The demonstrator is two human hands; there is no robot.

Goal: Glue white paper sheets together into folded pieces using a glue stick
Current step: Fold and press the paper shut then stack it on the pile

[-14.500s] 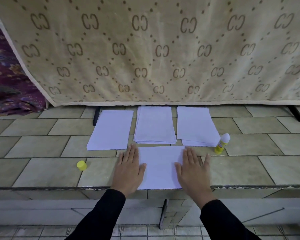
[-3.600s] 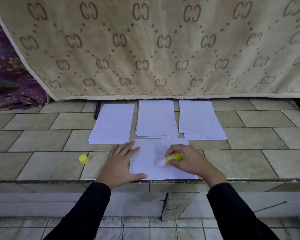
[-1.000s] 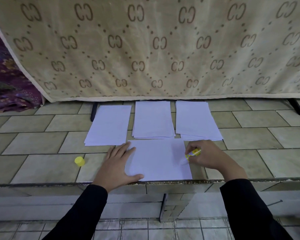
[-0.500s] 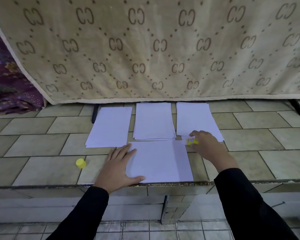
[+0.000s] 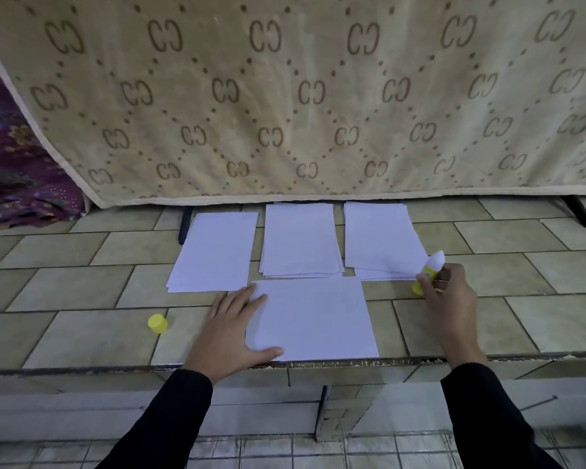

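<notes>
Clamped on the upright glue stick at right of frame, the right hand stands well right of the glued sheet, which the flat, open left hand pins at its left edge.

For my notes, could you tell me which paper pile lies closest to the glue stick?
The right-hand pile; the glue stick stands at its near right corner.

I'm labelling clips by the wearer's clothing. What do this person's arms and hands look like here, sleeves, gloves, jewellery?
Both arms are covered by plain black long sleeves, the left sleeve and the right sleeve, each ending at the wrist. No pattern or logo shows on them. The left hand and right hand are bare: no gloves, and no ring, watch or bracelet that I can make out.
</notes>
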